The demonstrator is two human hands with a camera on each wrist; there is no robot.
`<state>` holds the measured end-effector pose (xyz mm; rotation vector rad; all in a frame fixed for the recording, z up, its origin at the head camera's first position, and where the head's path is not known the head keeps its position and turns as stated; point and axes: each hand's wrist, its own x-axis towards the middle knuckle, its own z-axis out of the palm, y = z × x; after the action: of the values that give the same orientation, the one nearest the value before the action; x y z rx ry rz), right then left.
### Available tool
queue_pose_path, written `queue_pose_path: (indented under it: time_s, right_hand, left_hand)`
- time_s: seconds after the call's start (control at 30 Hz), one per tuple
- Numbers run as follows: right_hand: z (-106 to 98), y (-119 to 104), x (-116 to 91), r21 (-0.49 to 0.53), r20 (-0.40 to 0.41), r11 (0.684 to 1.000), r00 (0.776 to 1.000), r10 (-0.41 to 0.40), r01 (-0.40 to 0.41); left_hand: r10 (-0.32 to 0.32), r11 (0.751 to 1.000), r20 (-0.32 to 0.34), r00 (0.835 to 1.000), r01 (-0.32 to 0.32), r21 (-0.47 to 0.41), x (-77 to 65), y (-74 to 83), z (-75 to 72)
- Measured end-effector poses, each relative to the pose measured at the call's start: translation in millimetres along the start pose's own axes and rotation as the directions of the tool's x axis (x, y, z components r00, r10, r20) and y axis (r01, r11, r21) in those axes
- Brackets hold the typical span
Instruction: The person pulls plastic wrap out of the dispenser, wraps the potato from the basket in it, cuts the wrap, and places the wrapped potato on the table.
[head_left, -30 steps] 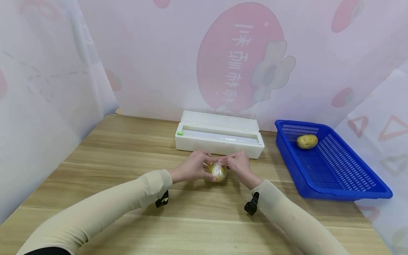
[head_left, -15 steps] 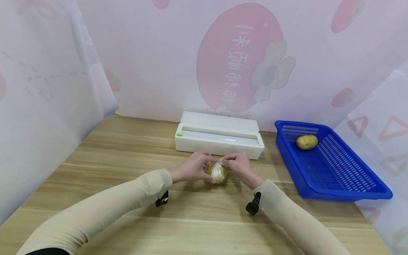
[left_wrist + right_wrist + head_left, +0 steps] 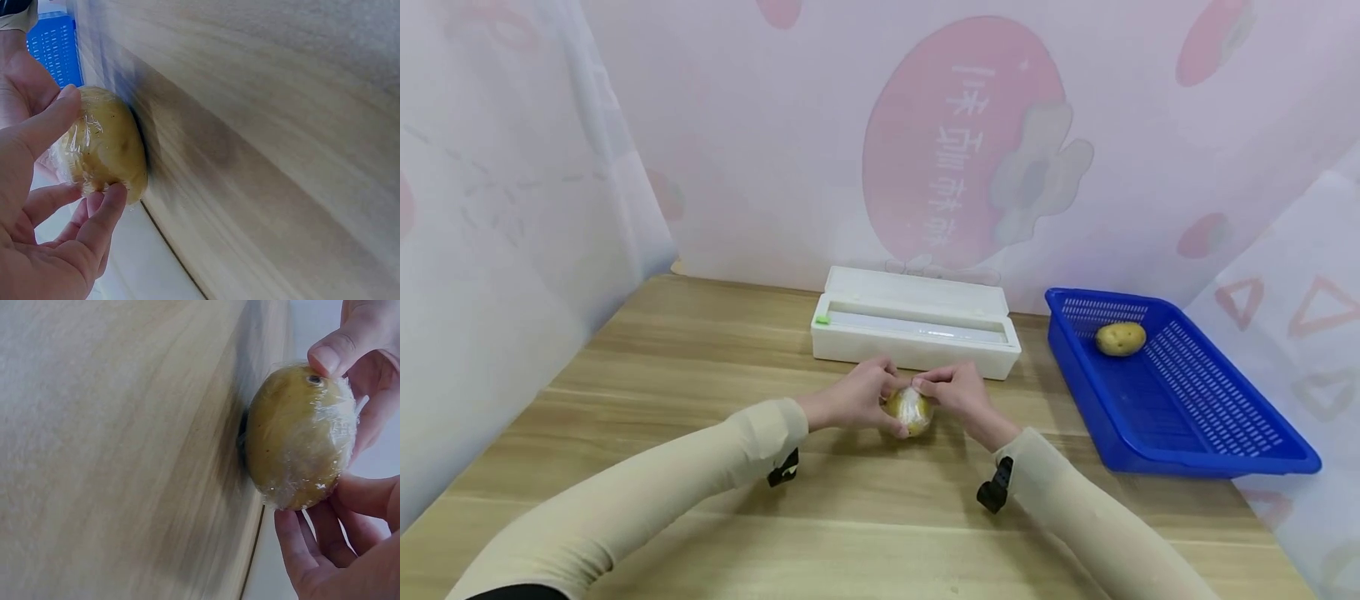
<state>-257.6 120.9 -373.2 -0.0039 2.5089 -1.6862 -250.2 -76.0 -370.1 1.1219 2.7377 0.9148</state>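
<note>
A potato (image 3: 912, 412) wrapped in clear plastic wrap (image 3: 334, 422) rests on the wooden table near its middle. My left hand (image 3: 861, 398) holds it from the left side, thumb on the near side and fingers on the far side, as the left wrist view also shows. At the potato's upper right, my right hand (image 3: 961, 392) has thumb and forefinger together, pinching the wrap against its surface. In the right wrist view the film looks wrinkled and shiny on the side toward the hands. Some right fingertips are hidden behind the potato.
Just behind the hands stands a long white wrap box (image 3: 917, 346) with its lid raised and a green slider at its left end. To the right, a blue plastic basket (image 3: 1120, 442) holds an unwrapped potato (image 3: 1121, 339). A printed curtain (image 3: 760, 167) hangs behind the wooden table (image 3: 820, 533).
The right fingertips have shifted slightly over the top of the wrapped potato, smoothing or gathering the film. The left hand keeps its hold; the view has tipped slightly upward.
</note>
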Motion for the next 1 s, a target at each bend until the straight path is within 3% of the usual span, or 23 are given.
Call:
queue_pose_path:
  time_s: [0.2, 0.4, 0.6, 0.7, 0.83, 1.0]
  right_hand:
    - [2, 4, 0, 0.012, 0.017, 1.0, 1.0, -0.018, 0.018]
    - [-2, 8, -2, 0.065, 0.085, 0.995, 0.993, -0.085, 0.08]
    - [-16, 15, -9, 0.011, 0.142, 0.983, 0.973, -0.184, 0.184]
    - [-25, 20, -12, 0.008, 0.171, 0.958, 0.944, -0.283, 0.286]
    - [-34, 25, -16, 0.035, 0.232, 0.91, 0.882, -0.41, 0.413]
    - [-37, 26, -23, -0.044, 0.302, 0.856, 0.824, -0.479, 0.514]
  left_hand:
    - [-0.009, 1.0, 0.013, 1.0, 0.009, -0.021, -4.6, -1.3, 1.2]
    - [-0.012, 0.999, 0.012, 1.0, 0.011, 0.032, -7.4, -2.2, 1.5]
    - [0.012, 1.0, 0.011, 1.0, -0.013, 0.008, -6.2, -3.6, 2.9]
    - [0.019, 1.0, 0.025, 1.0, -0.018, -0.021, -4.5, -3.4, 2.9]
    - [0.008, 1.0, 0.026, 1.0, -0.008, -0.006, -5.6, -4.1, 3.9]
    - [0.006, 1.0, 0.0, 1.0, -0.006, 0.022, -8.9, -5.9, 3.1]
